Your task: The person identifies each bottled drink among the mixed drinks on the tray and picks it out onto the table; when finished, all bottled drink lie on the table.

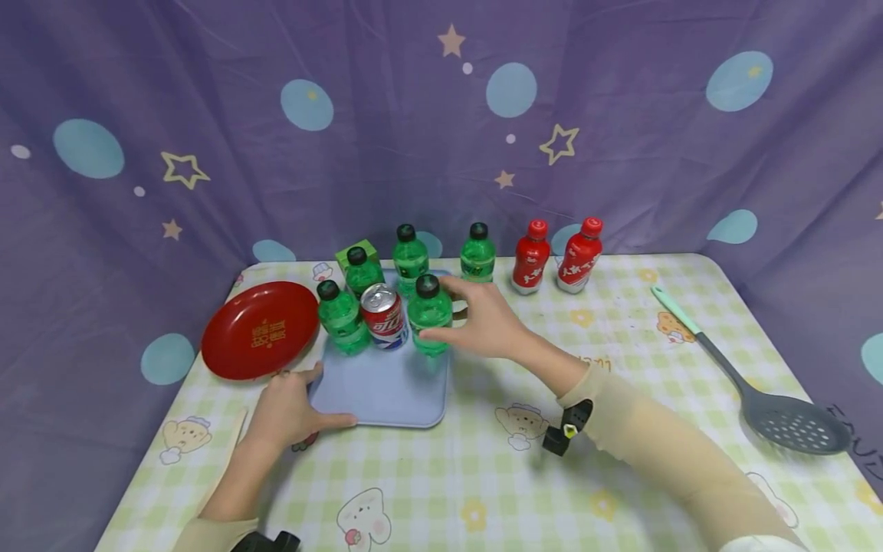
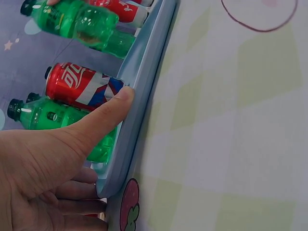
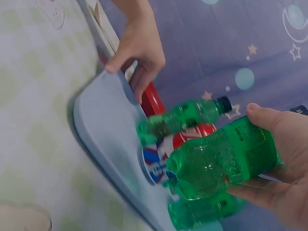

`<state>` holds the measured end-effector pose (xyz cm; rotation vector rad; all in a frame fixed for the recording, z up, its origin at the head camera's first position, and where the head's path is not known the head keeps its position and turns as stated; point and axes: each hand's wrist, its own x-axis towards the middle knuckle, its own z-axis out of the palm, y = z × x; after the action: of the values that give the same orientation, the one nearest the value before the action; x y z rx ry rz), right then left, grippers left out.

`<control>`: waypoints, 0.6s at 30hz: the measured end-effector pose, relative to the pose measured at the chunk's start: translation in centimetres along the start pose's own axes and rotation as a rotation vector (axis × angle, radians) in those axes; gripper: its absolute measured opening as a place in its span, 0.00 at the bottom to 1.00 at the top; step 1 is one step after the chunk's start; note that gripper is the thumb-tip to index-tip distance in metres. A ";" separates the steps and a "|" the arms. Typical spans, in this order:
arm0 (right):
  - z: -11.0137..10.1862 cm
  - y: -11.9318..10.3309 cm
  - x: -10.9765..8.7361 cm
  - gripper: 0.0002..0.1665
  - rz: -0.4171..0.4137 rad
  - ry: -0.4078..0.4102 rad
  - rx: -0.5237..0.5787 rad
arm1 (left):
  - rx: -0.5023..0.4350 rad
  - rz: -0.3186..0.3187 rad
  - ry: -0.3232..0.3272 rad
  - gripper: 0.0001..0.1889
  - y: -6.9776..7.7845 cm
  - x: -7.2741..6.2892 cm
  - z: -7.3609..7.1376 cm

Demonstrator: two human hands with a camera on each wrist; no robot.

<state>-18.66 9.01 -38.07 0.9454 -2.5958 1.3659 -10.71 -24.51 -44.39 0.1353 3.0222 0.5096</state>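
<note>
Green bottle [image 1: 429, 313] | between right fingers [image 3: 262, 195], gripped | left fingers [image 2: 79, 207] grip blue tray [image 1: 386, 395] by corner

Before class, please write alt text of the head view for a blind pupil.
A person's right hand holds a green bottle over a blue tray; the left hand grips the tray's near-left corner. A soda can and more green bottles stand on the tray, beside a red plate.
</note>
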 end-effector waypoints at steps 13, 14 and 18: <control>-4.5 3.3 -2.4 0.41 0.069 0.102 -0.051 | -0.001 0.015 0.003 0.61 -0.2 0.0 -0.1; -4.8 3.6 -2.6 0.41 0.075 0.109 -0.055 | -0.002 0.018 0.005 0.61 -0.2 0.0 -0.1; -6.1 4.8 -3.7 0.40 0.105 0.146 -0.116 | -0.009 0.020 0.008 0.60 -0.1 0.0 0.0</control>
<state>-19.62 17.49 -39.08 0.6761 -2.6139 1.2394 -10.74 -24.63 -44.42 0.1636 3.0286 0.5263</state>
